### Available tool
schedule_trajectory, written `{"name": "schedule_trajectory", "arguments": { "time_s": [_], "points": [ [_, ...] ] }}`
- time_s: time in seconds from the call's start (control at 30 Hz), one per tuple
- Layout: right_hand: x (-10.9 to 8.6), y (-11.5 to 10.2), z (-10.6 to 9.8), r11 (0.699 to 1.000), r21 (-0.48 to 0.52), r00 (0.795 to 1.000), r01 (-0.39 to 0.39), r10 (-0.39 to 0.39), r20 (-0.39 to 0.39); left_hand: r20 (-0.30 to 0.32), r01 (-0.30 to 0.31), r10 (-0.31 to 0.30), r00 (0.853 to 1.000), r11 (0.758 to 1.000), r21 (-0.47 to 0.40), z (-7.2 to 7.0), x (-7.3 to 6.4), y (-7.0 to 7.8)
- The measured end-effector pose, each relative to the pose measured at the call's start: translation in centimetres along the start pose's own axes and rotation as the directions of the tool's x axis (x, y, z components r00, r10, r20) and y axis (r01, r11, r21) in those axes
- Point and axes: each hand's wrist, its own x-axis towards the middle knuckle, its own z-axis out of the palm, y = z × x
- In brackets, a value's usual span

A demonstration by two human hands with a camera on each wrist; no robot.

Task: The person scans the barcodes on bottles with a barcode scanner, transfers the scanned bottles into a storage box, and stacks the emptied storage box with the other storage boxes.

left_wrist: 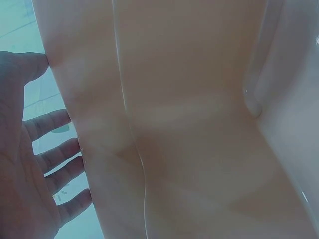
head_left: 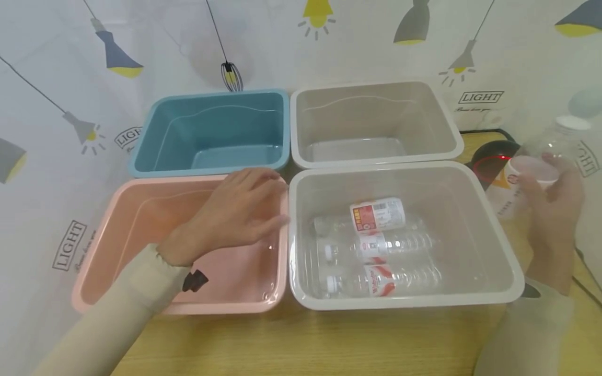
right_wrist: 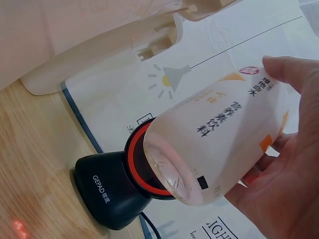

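My right hand point(head_left: 557, 209) grips a clear drink bottle point(right_wrist: 214, 134) with a white label marked in orange and black Chinese characters. The bottle leans, its base close to the red-lit ring of a black barcode scanner point(right_wrist: 107, 191); in the head view its white cap points up and right. Over the pink bin point(head_left: 188, 308) hovers my left hand point(head_left: 230, 214), holding nothing, fingers loosely bent near the bin's back right corner. Inside the front right white bin point(head_left: 404, 302) lie three clear bottles on their sides, among them one with a red-and-white label point(head_left: 380, 280).
Behind stand a blue bin point(head_left: 211, 130) and a beige bin point(head_left: 357, 120), rims close together. A wood-grain table point(head_left: 305, 339) bears all of them. The wall behind has a lamp-patterned covering point(head_left: 367, 52). A black cable point(right_wrist: 152, 226) runs from the scanner.
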Motion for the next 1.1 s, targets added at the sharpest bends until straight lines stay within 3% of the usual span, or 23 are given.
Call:
{"name": "schedule_trajectory", "arguments": {
  "time_s": [0.13, 0.23, 0.5, 0.6, 0.67, 0.73, 0.8, 0.9, 0.97, 1.1],
  "points": [
    [-0.1, -0.2, -0.1, 0.965, -0.248, 0.997, -0.08, 0.079, -0.015, -0.006, -0.002, 0.002, 1.0, 1.0, 0.001, 0.0, -0.1, 0.0],
    [-0.2, -0.3, -0.1, 0.931, -0.355, 0.996, -0.089, 0.086, -0.022, -0.01, -0.005, 0.005, 1.0, 1.0, 0.001, 0.0, -0.1, -0.1],
    [-0.3, -0.1, 0.1, 0.979, -0.192, 0.998, -0.068, 0.067, -0.01, -0.006, -0.001, 0.001, 1.0, 1.0, -0.005, 0.0, -0.1, -0.1],
    [-0.2, -0.2, 0.5, 0.99, -0.142, 1.0, -0.024, 0.027, 0.013, -0.002, 0.003, -0.003, 1.0, 1.0, 0.0, -0.1, -0.2, -0.1],
    [-0.3, -0.4, 0.7, 0.983, -0.183, 1.0, 0.01, -0.005, 0.026, 0.003, 0.006, -0.006, 1.0, 1.0, 0.007, -0.1, -0.2, -0.1],
    [-0.5, -0.7, 1.2, 0.96, -0.279, 0.999, -0.013, 0.022, 0.029, 0.003, 0.017, -0.017, 1.0, 1.0, 0.018, -0.3, -0.5, -0.1],
    [-0.6, -0.9, 1.7, 0.955, -0.294, 0.998, -0.039, 0.052, 0.036, 0.001, 0.029, -0.029, 1.0, 0.999, 0.022, -0.4, -0.7, -0.2],
    [-0.6, -1.1, 2.2, 0.976, -0.212, 0.996, -0.05, 0.064, 0.062, -0.003, 0.035, -0.034, 0.999, 0.999, 0.019, -0.5, -0.8, -0.3],
    [-0.4, -1.0, 2.1, 0.995, -0.098, 0.995, -0.007, 0.017, 0.095, -0.004, 0.024, -0.024, 1.0, 1.0, 0.01, -0.4, -0.6, -0.4],
    [-0.2, -1.0, 1.4, 0.999, -0.02, 0.989, 0.047, -0.044, 0.139, -0.011, -0.004, 0.004, 1.0, 1.0, -0.002, 0.2, -0.1, -0.2]
  ]
}}
